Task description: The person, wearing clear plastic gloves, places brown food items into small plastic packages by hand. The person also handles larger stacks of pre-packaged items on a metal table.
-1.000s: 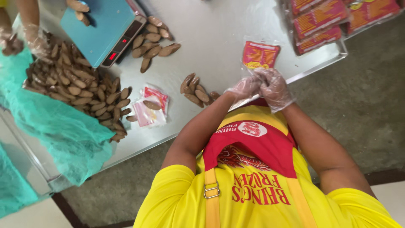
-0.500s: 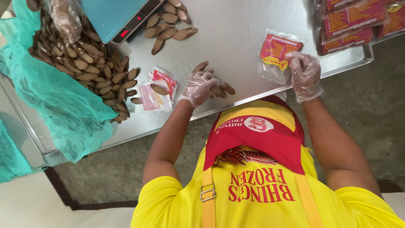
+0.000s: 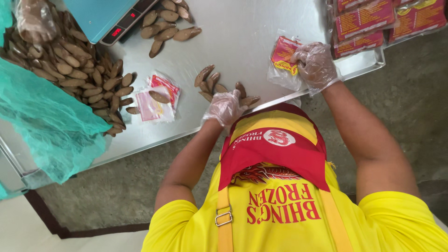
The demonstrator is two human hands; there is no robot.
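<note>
My left hand, in a clear plastic glove, lies with its fingers curled over a small pile of brown oblong pieces near the front edge of the metal table. My right hand, also gloved, grips a clear plastic bag with a red and yellow label, lying on the table to the right of the pile. Both arms reach forward past my red cap and yellow shirt.
A large heap of the same brown pieces lies at the left, with a co-worker's gloved hand on it. A blue scale, more loose pieces, two small labelled bags, green netting and stacked red packs surround the spot.
My hands were together at the table edge. The left has since moved left onto the small pile, and the right has reached out and taken hold of the labelled bag.
</note>
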